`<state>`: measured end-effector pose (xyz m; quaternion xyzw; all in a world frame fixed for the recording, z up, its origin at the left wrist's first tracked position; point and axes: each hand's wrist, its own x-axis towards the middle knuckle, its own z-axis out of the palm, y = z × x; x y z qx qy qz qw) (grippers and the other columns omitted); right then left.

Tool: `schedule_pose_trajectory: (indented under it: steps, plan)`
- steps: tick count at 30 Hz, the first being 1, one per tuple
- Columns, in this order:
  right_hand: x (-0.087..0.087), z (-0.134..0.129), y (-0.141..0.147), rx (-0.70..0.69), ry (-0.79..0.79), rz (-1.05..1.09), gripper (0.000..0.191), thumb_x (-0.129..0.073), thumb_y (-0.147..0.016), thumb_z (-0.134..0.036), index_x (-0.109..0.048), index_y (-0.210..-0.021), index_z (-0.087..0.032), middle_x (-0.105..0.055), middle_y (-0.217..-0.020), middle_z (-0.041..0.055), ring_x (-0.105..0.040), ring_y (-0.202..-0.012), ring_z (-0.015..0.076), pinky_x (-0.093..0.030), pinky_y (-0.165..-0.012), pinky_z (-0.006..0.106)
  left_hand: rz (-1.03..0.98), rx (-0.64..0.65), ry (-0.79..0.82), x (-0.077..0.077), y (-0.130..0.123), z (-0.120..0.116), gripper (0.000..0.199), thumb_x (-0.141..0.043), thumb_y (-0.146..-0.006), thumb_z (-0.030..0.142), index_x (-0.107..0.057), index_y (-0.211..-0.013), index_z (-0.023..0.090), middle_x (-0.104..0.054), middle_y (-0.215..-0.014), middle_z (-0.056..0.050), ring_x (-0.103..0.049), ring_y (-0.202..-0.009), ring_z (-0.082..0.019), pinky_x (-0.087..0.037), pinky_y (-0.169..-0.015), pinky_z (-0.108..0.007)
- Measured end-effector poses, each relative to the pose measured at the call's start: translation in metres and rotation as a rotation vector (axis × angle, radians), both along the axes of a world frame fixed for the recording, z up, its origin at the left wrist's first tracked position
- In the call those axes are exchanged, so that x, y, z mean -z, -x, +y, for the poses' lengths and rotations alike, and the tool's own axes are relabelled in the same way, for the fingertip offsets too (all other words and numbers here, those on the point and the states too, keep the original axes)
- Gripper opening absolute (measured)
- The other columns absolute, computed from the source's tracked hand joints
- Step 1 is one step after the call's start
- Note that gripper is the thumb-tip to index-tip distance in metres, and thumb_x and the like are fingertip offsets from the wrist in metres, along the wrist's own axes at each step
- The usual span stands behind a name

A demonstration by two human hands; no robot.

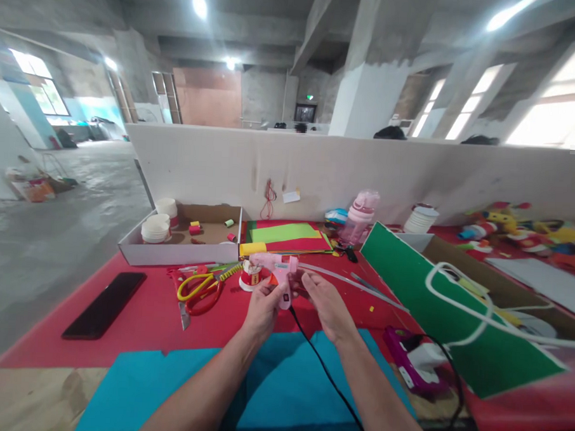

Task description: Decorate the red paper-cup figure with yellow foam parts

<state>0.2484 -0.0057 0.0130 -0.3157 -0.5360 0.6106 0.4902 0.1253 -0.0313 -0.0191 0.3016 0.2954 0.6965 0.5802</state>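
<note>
My left hand point(263, 306) is closed round the handle of a pink glue gun point(281, 275), which points left. A long translucent glue stick point(356, 281) extends right from the back of the gun. Close beside the gun's rear is my right hand point(328, 306), its fingers half bent and slightly apart, with nothing visible in them. Whether it touches the stick is unclear. A black cord point(319, 360) runs down from the handle between my forearms. Just behind my left hand stands a red and white paper cup point(250, 276), partly covered by the gun.
Scissors point(199, 294) and a black phone point(104, 306) lie left on the red table. A box point(181, 255) with cups, coloured paper point(286, 234) and a pink bottle point(361, 215) stand behind. Right are a purple power strip point(414, 364) and a green board point(436, 298). Blue cloth point(165, 388) covers the front.
</note>
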Motion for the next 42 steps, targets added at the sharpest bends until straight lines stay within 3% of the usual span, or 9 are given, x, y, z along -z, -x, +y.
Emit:
schedule_pose_trajectory:
  steps: [3,6,15,22,27,31,36,39,42]
  plan:
    - [0.004,0.002,0.003,0.109,0.080,0.327,0.036,-0.078,-0.069,-0.042,-0.068,-0.097,-0.023,-0.071,-0.087,0.0002,-0.064,-0.078,0.0125,-0.053,-0.077,0.027,0.013,0.004,-0.008,0.002,0.001,0.001,0.038,-0.081,-0.065,0.036,-0.068,-0.093,0.013,-0.073,-0.078,-0.006,-0.066,-0.063,-0.014,-0.049,-0.061,-0.023]
    - [0.007,0.006,0.007,0.144,0.119,0.463,0.035,-0.084,-0.063,-0.034,-0.069,-0.093,-0.024,-0.069,-0.080,-0.0036,-0.062,-0.071,0.0081,-0.052,-0.072,0.021,0.019,0.015,-0.038,0.004,0.001,0.001,0.036,-0.080,-0.066,0.037,-0.069,-0.091,0.013,-0.073,-0.079,-0.006,-0.067,-0.065,-0.014,-0.049,-0.063,-0.023]
    - [0.009,0.015,0.019,0.276,0.140,0.456,0.034,-0.089,-0.052,-0.032,-0.071,-0.077,-0.018,-0.068,-0.071,-0.0015,-0.060,-0.063,0.0086,-0.050,-0.059,0.020,0.058,0.018,-0.045,0.003,0.001,0.001,0.041,-0.081,-0.063,0.042,-0.069,-0.089,0.013,-0.072,-0.078,-0.007,-0.066,-0.062,-0.014,-0.049,-0.063,-0.024]
    - [0.011,0.013,0.020,0.354,0.065,0.359,0.030,-0.084,-0.060,-0.038,-0.068,-0.074,-0.018,-0.066,-0.068,0.0006,-0.059,-0.062,0.0134,-0.050,-0.060,0.027,0.063,0.032,-0.004,0.004,0.000,0.002,0.043,-0.082,-0.061,0.042,-0.067,-0.090,0.014,-0.072,-0.077,-0.005,-0.065,-0.062,-0.014,-0.048,-0.063,-0.024]
    - [0.012,0.017,0.018,0.076,0.032,0.118,0.045,-0.070,-0.070,-0.057,-0.068,-0.086,-0.016,-0.069,-0.077,0.0053,-0.063,-0.069,0.0174,-0.049,-0.061,0.028,0.011,-0.033,0.023,0.004,0.000,0.005,0.042,-0.084,-0.057,0.039,-0.068,-0.087,0.014,-0.071,-0.075,-0.004,-0.065,-0.063,-0.014,-0.048,-0.062,-0.024]
    - [0.011,0.021,0.017,-0.182,0.020,-0.130,0.044,-0.075,-0.066,-0.050,-0.071,-0.092,-0.015,-0.072,-0.082,0.0049,-0.065,-0.076,0.0197,-0.050,-0.068,0.029,0.077,-0.052,-0.019,0.015,-0.001,0.011,0.036,-0.082,-0.062,0.035,-0.069,-0.089,0.014,-0.071,-0.077,-0.004,-0.064,-0.067,-0.013,-0.047,-0.065,-0.022]
    - [0.020,0.030,0.016,-0.182,0.008,-0.088,0.039,-0.071,-0.070,-0.050,-0.071,-0.087,-0.015,-0.072,-0.079,0.0048,-0.066,-0.076,0.0216,-0.052,-0.068,0.032,0.572,-0.014,-0.051,0.016,0.017,0.005,0.032,-0.078,-0.065,0.032,-0.069,-0.091,0.016,-0.071,-0.082,-0.006,-0.062,-0.072,-0.016,-0.046,-0.068,-0.026]
    - [0.027,0.038,0.016,-0.112,0.031,0.030,0.041,-0.068,-0.074,-0.054,-0.070,-0.086,-0.015,-0.072,-0.079,0.0060,-0.067,-0.075,0.0201,-0.053,-0.070,0.031,1.031,-0.201,-0.037,0.006,0.049,-0.011,0.012,-0.073,-0.068,0.029,-0.069,-0.073,0.019,-0.067,-0.073,-0.004,-0.056,-0.067,-0.017,-0.041,-0.067,-0.028]
    - [0.031,0.043,0.014,-0.037,0.078,0.113,0.045,-0.064,-0.076,-0.059,-0.066,-0.086,-0.015,-0.070,-0.073,0.0063,-0.065,-0.064,0.0179,-0.054,-0.061,0.031,1.322,-0.460,-0.020,-0.009,0.088,-0.020,0.013,-0.066,-0.074,0.030,-0.068,-0.065,0.021,-0.066,-0.072,-0.006,-0.055,-0.077,-0.023,-0.039,-0.077,-0.034]
